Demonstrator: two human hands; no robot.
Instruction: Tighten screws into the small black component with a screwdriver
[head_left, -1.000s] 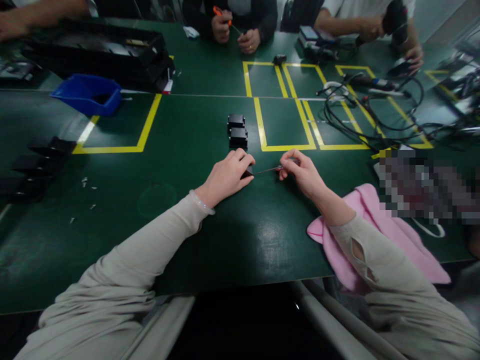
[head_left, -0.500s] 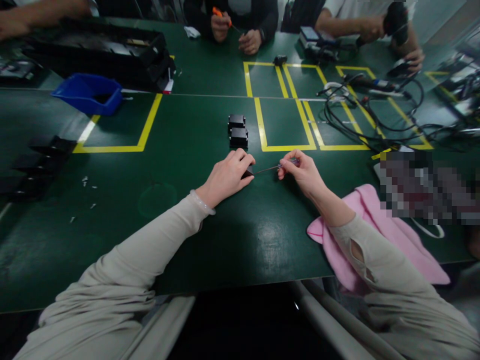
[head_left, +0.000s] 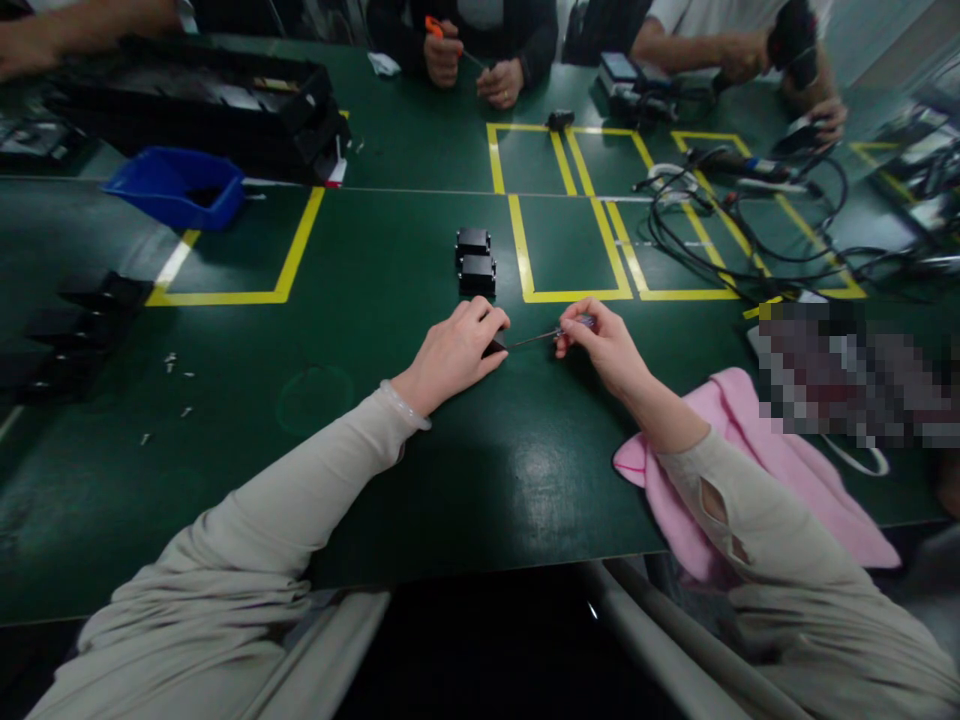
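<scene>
My left hand [head_left: 459, 352] is closed over a small black part [head_left: 495, 347], pressing it to the green table; the fingers cover most of it. In my right hand [head_left: 600, 342] is a screwdriver [head_left: 536, 337], held nearly level, its handle mostly hidden by the fingers. The thin shaft points left, and its tip meets the side of the black part. Just beyond my left hand, two small black blocks [head_left: 477, 270] with silver screws at their sides stand one behind the other.
Several loose screws [head_left: 171, 362] lie at left, near black parts [head_left: 75, 335]. Behind them are a blue bin [head_left: 176, 188] and long black trays [head_left: 202, 100]. Cables [head_left: 750, 220] tangle at right; a pink cloth [head_left: 750, 460] lies under my right forearm. Co-workers' hands [head_left: 501, 84] work across the table.
My hands, the screwdriver and the black part stay almost in place; my right hand's fingers shift very slightly. Across the table, a co-worker's hand with an orange-handled tool moves a little.
</scene>
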